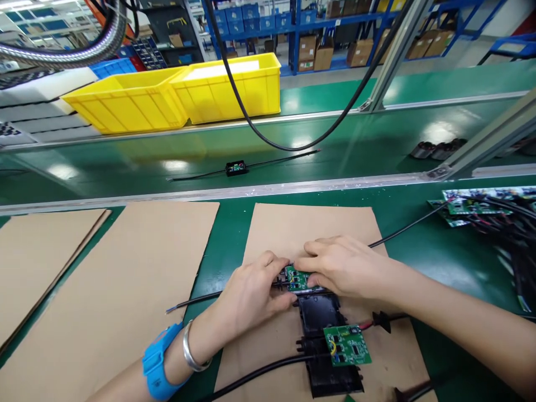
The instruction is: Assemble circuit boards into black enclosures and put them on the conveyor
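A green circuit board (pixel 297 278) lies at the far end of a row of black plastic housings, between my two hands. My left hand (pixel 255 287) grips its left end, thumb below and fingers above, where a black cable (pixel 200 299) runs out to the left. The fingers of my right hand (pixel 341 265) are bent over the board's right part and hide it. Nearer to me, a second green circuit board (pixel 347 345) with cables at both ends rests tilted over a black plastic housing (pixel 320 312). All of this sits on a cardboard sheet (pixel 312 229).
More cardboard sheets (pixel 138 268) lie on the left. A heap of wired circuit boards (pixel 481 206) is at the right. Beyond the metal rail lies a small cased board (pixel 236 167) with cables. Yellow bins (pixel 234 92) stand behind, and a black cable (pixel 293 148) hangs in front.
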Action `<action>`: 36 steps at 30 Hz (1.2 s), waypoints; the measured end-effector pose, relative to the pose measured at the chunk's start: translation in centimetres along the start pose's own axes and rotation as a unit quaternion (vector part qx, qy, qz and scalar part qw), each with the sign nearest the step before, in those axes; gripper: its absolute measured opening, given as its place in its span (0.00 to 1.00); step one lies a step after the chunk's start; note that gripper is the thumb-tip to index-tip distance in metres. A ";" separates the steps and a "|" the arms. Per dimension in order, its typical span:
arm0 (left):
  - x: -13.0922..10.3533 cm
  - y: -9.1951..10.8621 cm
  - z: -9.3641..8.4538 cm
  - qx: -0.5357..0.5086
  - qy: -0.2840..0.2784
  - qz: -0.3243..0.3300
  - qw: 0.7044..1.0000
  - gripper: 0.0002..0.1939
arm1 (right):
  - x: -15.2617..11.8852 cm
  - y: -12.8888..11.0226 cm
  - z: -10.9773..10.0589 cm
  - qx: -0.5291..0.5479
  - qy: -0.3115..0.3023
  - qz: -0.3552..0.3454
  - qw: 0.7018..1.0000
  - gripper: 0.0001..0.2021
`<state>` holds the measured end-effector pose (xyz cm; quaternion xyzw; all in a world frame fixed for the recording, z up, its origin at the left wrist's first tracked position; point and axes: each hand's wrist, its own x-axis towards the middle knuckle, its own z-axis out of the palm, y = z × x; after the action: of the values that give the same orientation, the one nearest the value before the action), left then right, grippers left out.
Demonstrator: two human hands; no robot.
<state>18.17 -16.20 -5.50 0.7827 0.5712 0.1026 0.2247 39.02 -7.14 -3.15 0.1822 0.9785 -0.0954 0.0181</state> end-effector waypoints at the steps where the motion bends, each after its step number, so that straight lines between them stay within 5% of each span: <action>1: 0.0 0.0 0.0 -0.001 -0.002 -0.002 1.000 0.26 | 0.0 -0.1 0.1 -0.005 0.005 -0.008 1.000 0.10; 14: -0.1 -0.1 -1.0 -0.042 -0.029 -0.022 0.998 0.28 | 0.5 -0.6 1.4 0.063 0.009 0.028 0.998 0.08; 20: -0.1 0.8 -2.4 -0.012 -0.068 -0.026 0.997 0.03 | 0.6 -0.7 1.5 0.086 0.001 0.046 0.995 0.08; 27: -0.3 1.4 -0.2 0.113 0.096 0.126 0.981 0.13 | 0.7 -0.5 1.9 0.111 0.024 0.043 0.993 0.12; 32: -1.2 -0.3 2.2 0.090 0.204 0.139 0.965 0.10 | 0.8 -0.7 1.7 0.124 0.027 0.059 0.990 0.08; 36: -1.1 -0.9 3.4 0.105 0.227 0.160 0.955 0.10 | 1.0 -0.7 1.5 0.129 0.026 0.057 0.990 0.07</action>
<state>18.47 -17.84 -8.85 0.8389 0.4822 0.2520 -0.0138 37.87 -7.72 -4.53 0.2408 0.9460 -0.2152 -0.0262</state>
